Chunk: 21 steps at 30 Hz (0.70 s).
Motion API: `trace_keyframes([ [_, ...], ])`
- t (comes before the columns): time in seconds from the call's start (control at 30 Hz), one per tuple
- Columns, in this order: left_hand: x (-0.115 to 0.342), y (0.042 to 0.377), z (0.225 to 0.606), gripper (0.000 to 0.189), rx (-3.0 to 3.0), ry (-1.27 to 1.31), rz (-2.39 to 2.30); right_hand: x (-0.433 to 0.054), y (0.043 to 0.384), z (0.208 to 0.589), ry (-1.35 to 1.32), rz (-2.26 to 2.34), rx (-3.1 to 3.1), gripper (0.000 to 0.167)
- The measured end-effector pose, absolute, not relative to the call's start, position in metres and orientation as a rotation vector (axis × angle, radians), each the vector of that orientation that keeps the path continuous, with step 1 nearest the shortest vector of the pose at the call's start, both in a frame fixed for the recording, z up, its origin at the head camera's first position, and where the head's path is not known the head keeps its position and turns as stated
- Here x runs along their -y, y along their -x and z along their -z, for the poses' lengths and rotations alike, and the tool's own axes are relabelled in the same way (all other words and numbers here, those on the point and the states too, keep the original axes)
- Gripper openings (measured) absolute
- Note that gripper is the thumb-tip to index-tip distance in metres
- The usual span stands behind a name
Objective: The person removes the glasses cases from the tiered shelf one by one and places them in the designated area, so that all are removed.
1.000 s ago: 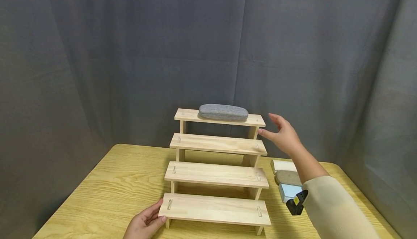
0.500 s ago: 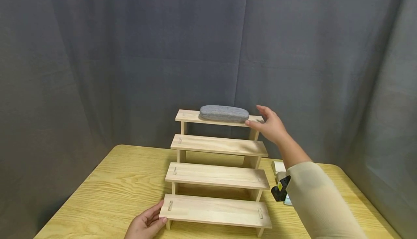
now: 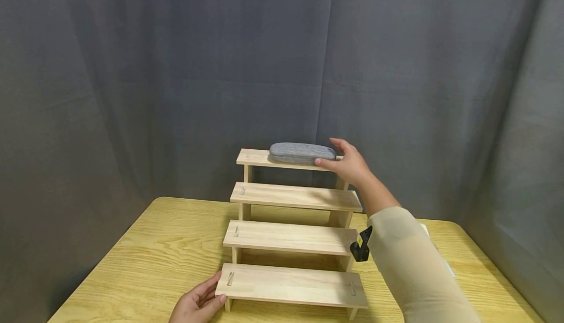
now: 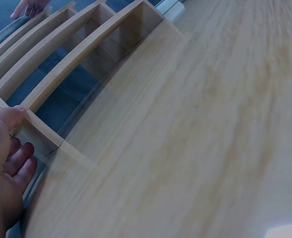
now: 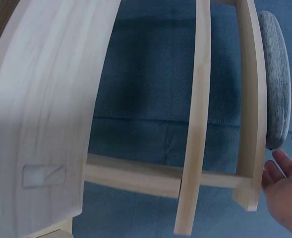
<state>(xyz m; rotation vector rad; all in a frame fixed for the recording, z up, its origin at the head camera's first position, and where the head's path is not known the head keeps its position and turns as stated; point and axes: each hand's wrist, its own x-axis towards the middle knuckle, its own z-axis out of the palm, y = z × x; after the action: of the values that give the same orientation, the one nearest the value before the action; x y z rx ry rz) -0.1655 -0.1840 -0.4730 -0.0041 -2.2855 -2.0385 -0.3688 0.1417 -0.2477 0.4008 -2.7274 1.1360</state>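
A wooden four-step display rack [image 3: 291, 285] stands on the table. On its top step lies a grey fabric glasses case [image 3: 297, 153], long and rounded. My left hand [image 3: 195, 303] holds the left end of the bottom step; in the left wrist view its thumb lies on the step's corner, with the fingers below. My right hand [image 3: 350, 165] is at the right end of the glasses case, thumb in front and fingers spread behind. In the right wrist view that hand [image 5: 287, 186] is beside the top step, near the end of the case [image 5: 277, 79], its fingers not closed round it.
The wooden table [image 3: 150, 259] reaches out on both sides of the rack. A grey curtain [image 3: 211, 68] hangs behind and at the sides. Right of the rack, the right sleeve [image 3: 414, 259] mostly hides some items, with a light-blue edge [image 3: 449, 269] showing.
My right hand has moved left from beside the rack to the right end of the glasses case. Its forearm now covers most of the items at right. My left hand stays on the bottom step.
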Motion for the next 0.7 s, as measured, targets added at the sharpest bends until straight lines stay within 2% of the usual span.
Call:
trace_keyframes([
  [0.7, 0.181, 0.164, 0.473, 0.064, 2.298, 0.023, 2.029, -0.124, 0.378, 0.247, -0.422, -1.092, 2.799, 0.086],
])
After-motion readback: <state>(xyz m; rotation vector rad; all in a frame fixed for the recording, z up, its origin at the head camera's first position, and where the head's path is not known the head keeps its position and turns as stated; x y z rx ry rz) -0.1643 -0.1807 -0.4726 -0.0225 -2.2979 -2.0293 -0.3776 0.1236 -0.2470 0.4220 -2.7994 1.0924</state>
